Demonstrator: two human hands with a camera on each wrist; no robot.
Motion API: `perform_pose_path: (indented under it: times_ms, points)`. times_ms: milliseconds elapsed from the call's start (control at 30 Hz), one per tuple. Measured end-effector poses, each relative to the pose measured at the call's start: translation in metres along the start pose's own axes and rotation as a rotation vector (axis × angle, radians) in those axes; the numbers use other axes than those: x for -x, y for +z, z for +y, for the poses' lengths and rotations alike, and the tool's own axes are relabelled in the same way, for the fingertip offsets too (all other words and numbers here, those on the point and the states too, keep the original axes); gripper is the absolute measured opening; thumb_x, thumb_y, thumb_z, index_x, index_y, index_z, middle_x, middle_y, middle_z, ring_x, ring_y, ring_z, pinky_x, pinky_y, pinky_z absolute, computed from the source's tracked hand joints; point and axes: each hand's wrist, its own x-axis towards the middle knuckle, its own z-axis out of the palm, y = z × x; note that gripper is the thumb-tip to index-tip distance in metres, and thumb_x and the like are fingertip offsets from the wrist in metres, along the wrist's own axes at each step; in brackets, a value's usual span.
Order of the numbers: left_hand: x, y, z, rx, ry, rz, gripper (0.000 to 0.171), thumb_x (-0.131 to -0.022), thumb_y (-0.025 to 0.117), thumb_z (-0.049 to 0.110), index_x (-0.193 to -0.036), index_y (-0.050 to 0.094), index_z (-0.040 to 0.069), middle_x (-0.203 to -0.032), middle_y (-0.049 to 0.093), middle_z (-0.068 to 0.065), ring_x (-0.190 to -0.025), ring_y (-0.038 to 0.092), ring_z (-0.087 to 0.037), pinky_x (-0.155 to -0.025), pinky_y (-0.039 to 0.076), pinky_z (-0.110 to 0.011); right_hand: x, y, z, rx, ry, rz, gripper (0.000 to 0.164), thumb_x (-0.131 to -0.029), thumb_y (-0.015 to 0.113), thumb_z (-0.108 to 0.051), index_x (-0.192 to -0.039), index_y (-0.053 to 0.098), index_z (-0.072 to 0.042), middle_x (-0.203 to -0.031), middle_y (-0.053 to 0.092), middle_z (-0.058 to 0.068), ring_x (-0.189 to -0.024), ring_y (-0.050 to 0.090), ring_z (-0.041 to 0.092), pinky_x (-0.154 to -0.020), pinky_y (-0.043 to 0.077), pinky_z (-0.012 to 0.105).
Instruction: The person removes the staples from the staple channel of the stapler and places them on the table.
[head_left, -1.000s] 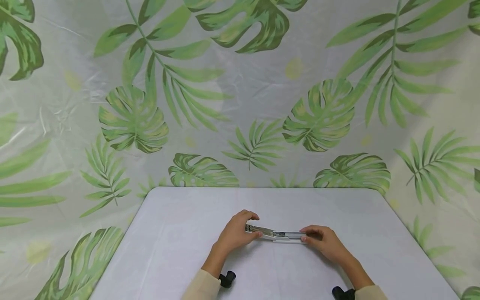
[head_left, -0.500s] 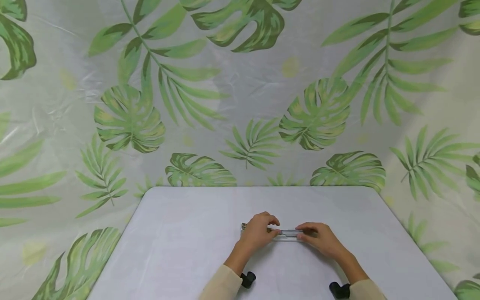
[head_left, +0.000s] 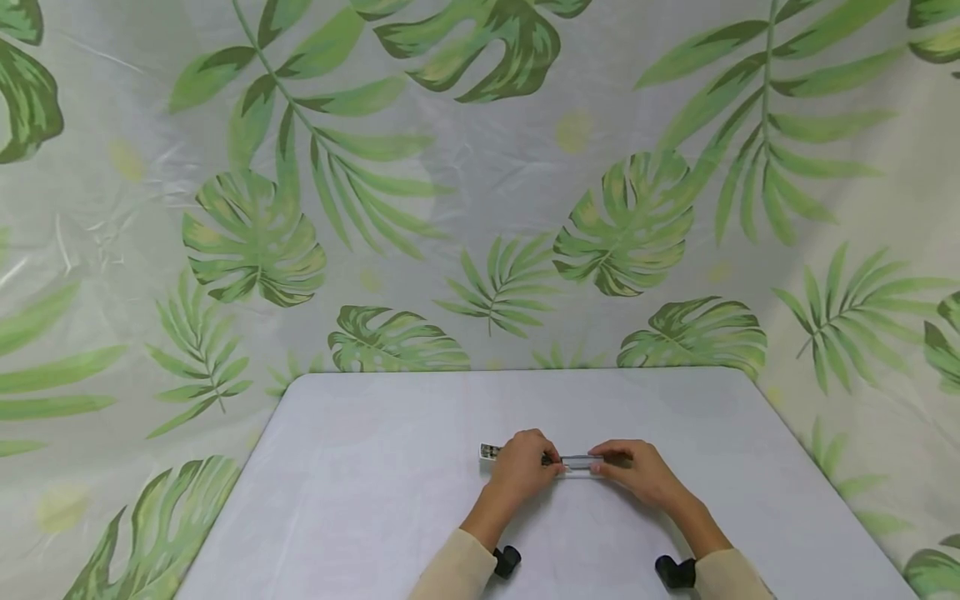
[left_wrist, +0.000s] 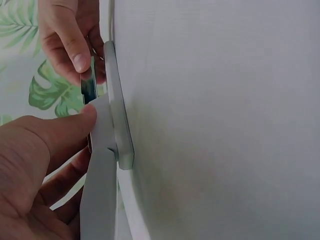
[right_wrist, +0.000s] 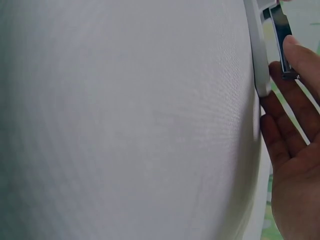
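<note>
An opened-out stapler [head_left: 579,468] lies lengthwise across the table, its white top cover [left_wrist: 99,192] folded back to the left. My left hand [head_left: 519,467] pinches it near the hinge, thumb on the white side and fingers behind, hiding its middle. At the other end my right hand [head_left: 641,473] holds the metal staple channel [right_wrist: 281,37] between thumb and fingers. The white base [left_wrist: 120,120] runs along the tabletop beneath that channel. Beyond my left hand the cover's open end [head_left: 489,452] sticks out.
The white-covered table [head_left: 360,467] has rounded far corners. Behind it hangs a leaf-patterned sheet [head_left: 450,208]. Black wrist cameras [head_left: 507,562] sit at both sleeves.
My left hand has slid right along the stapler from the cover's end to the hinge, and its fingers have closed there. My right hand keeps its grip. The head view shifts slightly.
</note>
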Motion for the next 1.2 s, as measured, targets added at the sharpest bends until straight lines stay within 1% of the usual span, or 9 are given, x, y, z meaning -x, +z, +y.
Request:
perform_pose_path:
  times_ms: [100,200,400,567,733,967,1100,1200]
  points:
    - [-0.001,0.003,0.001,-0.015,0.0,0.012,0.008,-0.083,0.087,0.028,-0.084,0.083,0.022,-0.088,0.069,0.009,-0.082,0.062,-0.007,-0.067,0.05,-0.019,0.0,0.0,-0.001,-0.003,0.008,0.001,0.026,-0.09,0.08,-0.04,-0.11,0.079,-0.024,-0.112,0.077,-0.005,-0.109,0.071,0.021,-0.094,0.057,0.03]
    - [0.0,0.006,0.002,-0.021,-0.002,0.019,0.007,-0.083,0.087,0.027,-0.084,0.083,0.022,-0.09,0.07,0.008,-0.087,0.063,-0.011,-0.073,0.052,-0.021,0.0,0.0,-0.001,-0.002,0.01,0.006,0.025,-0.09,0.08,-0.04,-0.109,0.079,-0.025,-0.111,0.077,-0.006,-0.109,0.071,0.019,-0.094,0.056,0.03]
    - [0.001,0.007,0.008,-0.033,-0.003,0.031,0.006,-0.084,0.086,0.023,-0.084,0.082,0.019,-0.09,0.071,0.006,-0.089,0.063,-0.013,-0.078,0.054,-0.023,0.001,0.001,-0.001,-0.026,0.003,0.009,0.023,-0.091,0.08,-0.037,-0.109,0.079,-0.024,-0.111,0.077,-0.006,-0.108,0.07,0.014,-0.093,0.056,0.028]
    - [0.003,0.009,0.011,-0.03,0.005,0.056,0.005,-0.085,0.085,0.021,-0.085,0.082,0.017,-0.091,0.073,0.006,-0.092,0.064,-0.014,-0.082,0.054,-0.024,0.002,0.001,-0.002,-0.034,0.009,0.015,0.023,-0.091,0.079,-0.037,-0.11,0.079,-0.023,-0.111,0.077,-0.005,-0.108,0.07,0.016,-0.093,0.056,0.028]
    - [0.003,0.011,0.011,-0.006,0.004,0.105,0.006,-0.083,0.087,0.02,-0.085,0.082,0.016,-0.086,0.074,0.006,-0.089,0.064,-0.013,-0.08,0.054,-0.025,0.002,0.001,-0.003,-0.031,0.014,0.021,0.025,-0.091,0.079,-0.038,-0.111,0.079,-0.023,-0.112,0.077,-0.005,-0.111,0.07,0.022,-0.094,0.056,0.03]
    - [0.004,0.011,0.011,0.023,-0.056,0.105,0.008,-0.082,0.088,0.024,-0.084,0.082,0.018,-0.084,0.074,0.007,-0.086,0.064,-0.012,-0.076,0.054,-0.025,0.003,0.004,-0.003,-0.019,0.015,0.027,0.024,-0.091,0.078,-0.04,-0.111,0.078,-0.026,-0.112,0.077,-0.007,-0.112,0.07,0.02,-0.096,0.055,0.032]
    - [0.005,0.012,0.011,0.021,-0.068,0.114,0.009,-0.081,0.089,0.025,-0.083,0.082,0.02,-0.084,0.074,0.007,-0.085,0.064,-0.012,-0.075,0.053,-0.025,0.003,0.005,-0.003,-0.032,0.016,0.023,0.023,-0.091,0.078,-0.04,-0.11,0.078,-0.025,-0.112,0.077,-0.007,-0.112,0.07,0.019,-0.096,0.055,0.031]
    - [0.006,0.013,0.011,0.019,-0.068,0.143,0.01,-0.079,0.09,0.024,-0.082,0.082,0.02,-0.084,0.074,0.006,-0.084,0.064,-0.013,-0.075,0.053,-0.025,0.003,0.004,-0.002,-0.039,0.021,0.014,0.023,-0.092,0.078,-0.039,-0.11,0.078,-0.025,-0.112,0.077,-0.006,-0.112,0.07,0.021,-0.095,0.055,0.03]
